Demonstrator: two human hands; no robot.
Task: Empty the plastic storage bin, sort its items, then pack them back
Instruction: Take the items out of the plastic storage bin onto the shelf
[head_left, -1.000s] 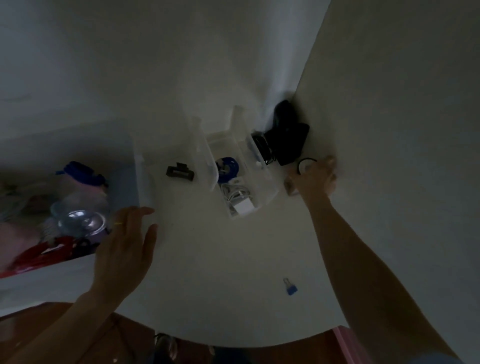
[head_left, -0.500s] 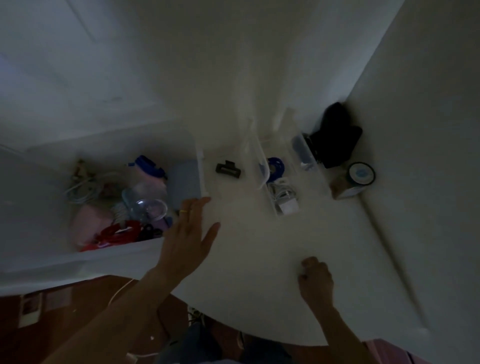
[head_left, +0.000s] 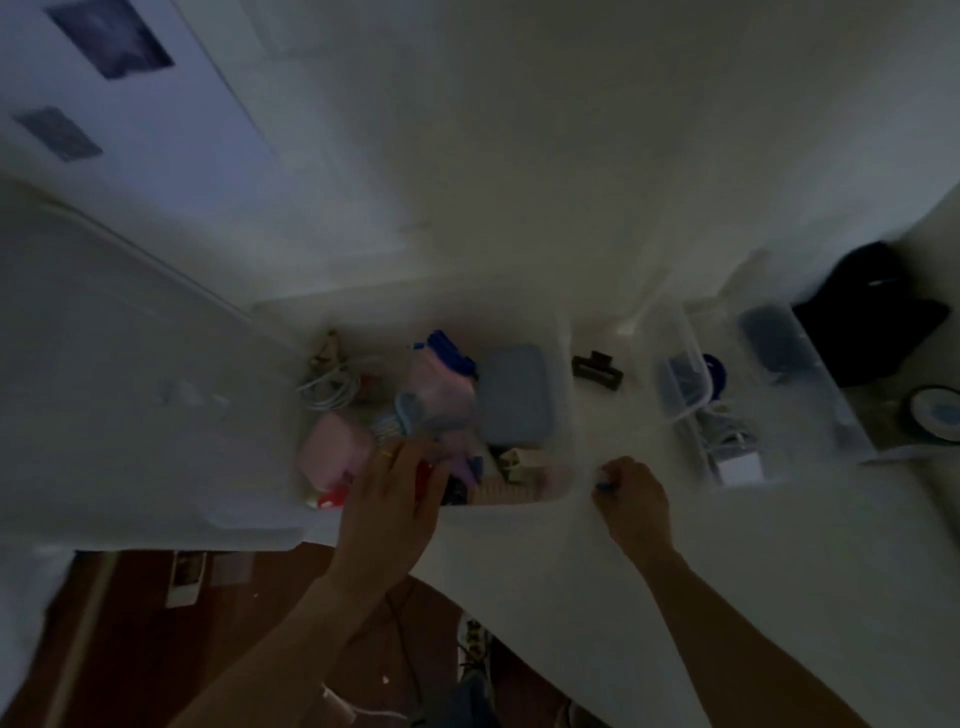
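Bin (head_left: 563, 374) sat on table (head_left: 779, 571), at 11 o'clock from right hand (head_left: 636, 501), which pinched a small blue clip (head_left: 605, 486). Left hand (head_left: 395, 499) reached into bin; its grip could not be told.

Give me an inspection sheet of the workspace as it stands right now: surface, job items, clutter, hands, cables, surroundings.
Surface: white table, dimly lit.
Job's things: plastic storage bin holds many items, among them a pink case, a grey-blue lidded box and a blue-capped container. Two small clear trays and to its right hold sorted items.
Clutter: black hair claw on the table between bin and trays; black pouch and tape roll at far right.
Hands: left hand reaches into the bin; right hand pinches a small blue item over the table.
Cables: white coiled cable in the bin.
Surroundings: white walls, reddish-brown floor.
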